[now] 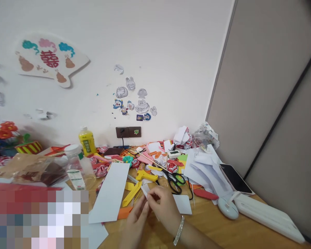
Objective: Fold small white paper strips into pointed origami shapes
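Note:
Both of my hands meet over the front of the wooden table. Between their fingertips is a small white strip of paper (145, 189), partly hidden by the fingers. My left hand (138, 218) pinches it from below. From the right, my right hand (162, 204), with a sparkling bracelet on its wrist, grips the same strip. Just beyond the fingers lie a yellow glue gun (146, 176) and a folded yellow paper strip (132, 194). Black-handled scissors (175, 181) rest to the right of the glue gun. A long white sheet (111, 193) lies left of my hands.
Paper scraps and candy-like wrapped pieces crowd the back. A yellow bottle (87, 141) and a clear jar (74, 167) stand left. On the right are a tablet (235, 178), a lamp-like white object (269, 216) and white papers (204, 169). A blurred block covers the lower left.

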Available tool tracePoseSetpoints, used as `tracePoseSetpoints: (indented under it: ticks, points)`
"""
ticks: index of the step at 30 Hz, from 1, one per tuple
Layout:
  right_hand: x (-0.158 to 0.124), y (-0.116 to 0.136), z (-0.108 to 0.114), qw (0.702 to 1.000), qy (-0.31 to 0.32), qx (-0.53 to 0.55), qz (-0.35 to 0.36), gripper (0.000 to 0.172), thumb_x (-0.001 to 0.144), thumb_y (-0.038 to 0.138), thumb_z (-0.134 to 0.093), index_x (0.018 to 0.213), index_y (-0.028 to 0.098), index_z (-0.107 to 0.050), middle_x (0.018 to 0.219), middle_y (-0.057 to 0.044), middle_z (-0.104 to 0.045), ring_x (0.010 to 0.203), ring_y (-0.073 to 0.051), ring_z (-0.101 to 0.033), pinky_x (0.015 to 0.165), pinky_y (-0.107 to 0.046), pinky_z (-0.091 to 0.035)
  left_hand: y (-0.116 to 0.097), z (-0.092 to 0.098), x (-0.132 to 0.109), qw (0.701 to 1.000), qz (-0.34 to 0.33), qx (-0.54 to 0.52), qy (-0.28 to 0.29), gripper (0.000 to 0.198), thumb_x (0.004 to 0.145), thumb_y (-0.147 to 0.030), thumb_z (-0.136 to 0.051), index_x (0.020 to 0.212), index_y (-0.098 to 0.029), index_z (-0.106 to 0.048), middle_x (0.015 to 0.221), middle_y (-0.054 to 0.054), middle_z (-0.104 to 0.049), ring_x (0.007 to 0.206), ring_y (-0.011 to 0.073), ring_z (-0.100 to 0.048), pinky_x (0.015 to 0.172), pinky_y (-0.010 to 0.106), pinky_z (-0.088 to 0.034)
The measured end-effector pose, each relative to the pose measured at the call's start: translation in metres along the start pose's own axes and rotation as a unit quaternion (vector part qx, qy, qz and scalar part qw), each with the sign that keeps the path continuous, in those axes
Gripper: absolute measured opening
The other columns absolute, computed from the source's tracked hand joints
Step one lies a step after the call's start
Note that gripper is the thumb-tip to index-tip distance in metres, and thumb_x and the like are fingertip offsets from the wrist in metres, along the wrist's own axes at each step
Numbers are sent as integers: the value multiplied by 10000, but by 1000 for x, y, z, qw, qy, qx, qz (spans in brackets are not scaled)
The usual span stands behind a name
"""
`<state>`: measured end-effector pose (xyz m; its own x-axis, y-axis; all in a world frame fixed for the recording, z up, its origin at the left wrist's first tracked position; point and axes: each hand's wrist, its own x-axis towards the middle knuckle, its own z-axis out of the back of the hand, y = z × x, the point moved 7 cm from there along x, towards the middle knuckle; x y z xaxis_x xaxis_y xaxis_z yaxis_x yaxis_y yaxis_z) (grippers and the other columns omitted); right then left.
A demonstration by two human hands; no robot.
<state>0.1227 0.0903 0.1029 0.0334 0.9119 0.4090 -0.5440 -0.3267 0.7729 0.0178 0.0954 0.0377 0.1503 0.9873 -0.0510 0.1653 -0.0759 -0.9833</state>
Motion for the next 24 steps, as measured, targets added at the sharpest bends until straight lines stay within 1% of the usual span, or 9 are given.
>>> tracePoseSetpoints:
  ticks: [3,5,7,9,12,15,18,21,24]
  points:
    - [-5,-17,-13,993,36,94,-62,163,742,158,-487,665,145,-631,653,-23,-620,626,-143,-554,581,-221,-412,3,-3,6,999,19,-29,25,548,612,-508,-640,1047,-176,-617,1142,92,-608,1048,287,-540,874,366,-449]
    - [-7,-23,-15,988,54,122,-75,181,750,169,-475,677,145,-639,658,-24,-627,634,-149,-561,580,-224,-416,0,-7,6,998,28,-28,48,510,604,-471,-668,1016,-172,-634,1047,89,-659,961,281,-584,825,365,-471]
    - [-8,-25,-13,985,65,141,-78,208,766,191,-456,667,145,-633,659,-27,-624,645,-156,-564,580,-229,-419,-6,-7,5,998,28,-19,47,477,575,-451,-698,958,-171,-659,976,77,-684,916,273,-598,778,342,-488]
    - [-7,-27,-7,984,48,147,-91,203,772,225,-459,677,142,-618,681,-34,-621,659,-161,-563,593,-239,-426,-10,-7,3,999,29,-19,41,457,558,-444,-713,926,-176,-668,949,66,-692,897,266,-604,739,320,-498]
    - [-6,-32,6,984,-25,126,-122,144,708,253,-554,793,143,-593,770,-43,-609,711,-174,-550,643,-261,-431,-11,-9,0,998,36,-29,53,445,554,-424,-725,922,-182,-663,925,59,-698,867,249,-614,714,298,-500]
    - [-7,-36,3,975,-15,164,-151,248,657,263,-600,869,137,-579,786,-44,-593,713,-176,-539,636,-267,-432,-9,-14,-2,996,43,-40,73,413,562,-401,-729,902,-176,-663,886,57,-704,821,229,-624,700,282,-495]
    - [-8,-36,-6,957,31,230,-173,163,664,275,-571,722,123,-580,672,-26,-566,635,-156,-517,581,-254,-414,-7,-19,-5,993,53,-53,92,385,568,-390,-729,869,-158,-666,824,59,-707,762,216,-632,672,271,-493]
    - [-8,-35,-7,951,34,251,-177,147,655,268,-561,619,127,-539,589,1,-513,583,-133,-475,546,-239,-382,-5,-20,-5,992,67,-54,96,372,571,-385,-729,847,-144,-665,744,52,-705,701,196,-632,654,262,-490]
    - [-9,-34,-7,950,33,253,-182,152,648,272,-556,612,127,-529,581,5,-497,571,-125,-453,533,-235,-368,-4,-20,-4,991,79,-46,97,365,568,-373,-733,838,-137,-663,713,49,-700,657,172,-622,626,243,-486]
